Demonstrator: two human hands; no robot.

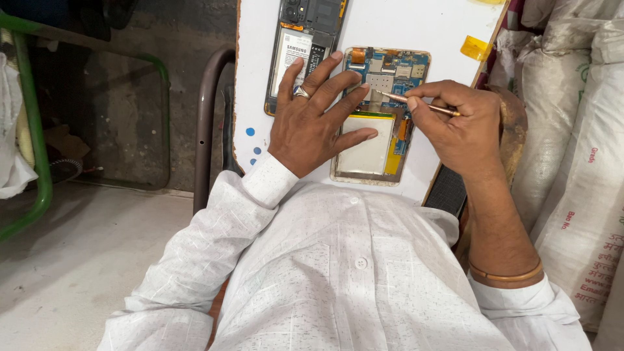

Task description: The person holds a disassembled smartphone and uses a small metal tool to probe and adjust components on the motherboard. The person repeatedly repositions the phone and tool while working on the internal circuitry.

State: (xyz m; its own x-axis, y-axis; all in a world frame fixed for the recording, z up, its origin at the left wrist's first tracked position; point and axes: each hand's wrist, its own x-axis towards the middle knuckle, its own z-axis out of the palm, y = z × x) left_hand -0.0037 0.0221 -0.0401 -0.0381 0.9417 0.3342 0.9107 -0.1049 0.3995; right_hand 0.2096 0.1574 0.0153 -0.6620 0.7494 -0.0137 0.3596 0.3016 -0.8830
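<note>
left hand (311, 120) spread flat, fingers apart, palm down across two opened devices at once: ring finger and little finger side resting on the opened phone (300, 49), index and thumb side pressing on the opened tablet (380, 110). silver ring (301, 92) on one finger of that hand. not clamped on anything, just bearing down.

right hand (458, 123) closed in a pen-like pinch on a thin copper-coloured tool (419, 104), thumb and forefinger together around its shaft. tool tip pointing toward the left hand, touching or just above the blue circuit board (390, 68) in the upper half of the tablet, right beside the left index fingertip; contact not certain.

under the left thumb and between both hands, the tablet's pale flat battery (369, 146), with a yellow strip along its edge nearest the right hand.

beyond the left fingertips, the phone with back cover off, its battery and dark upper part exposed, lying just beside the tablet.

under everything, a white board (442, 29) resting on the lap, a yellow piece of tape (476, 47) beyond the right hand near the board's edge. copper bangle (507, 274) on the right forearm. outside the right arm, stacked white sacks (578, 162). outside the left arm, a green metal frame (32, 130).
</note>
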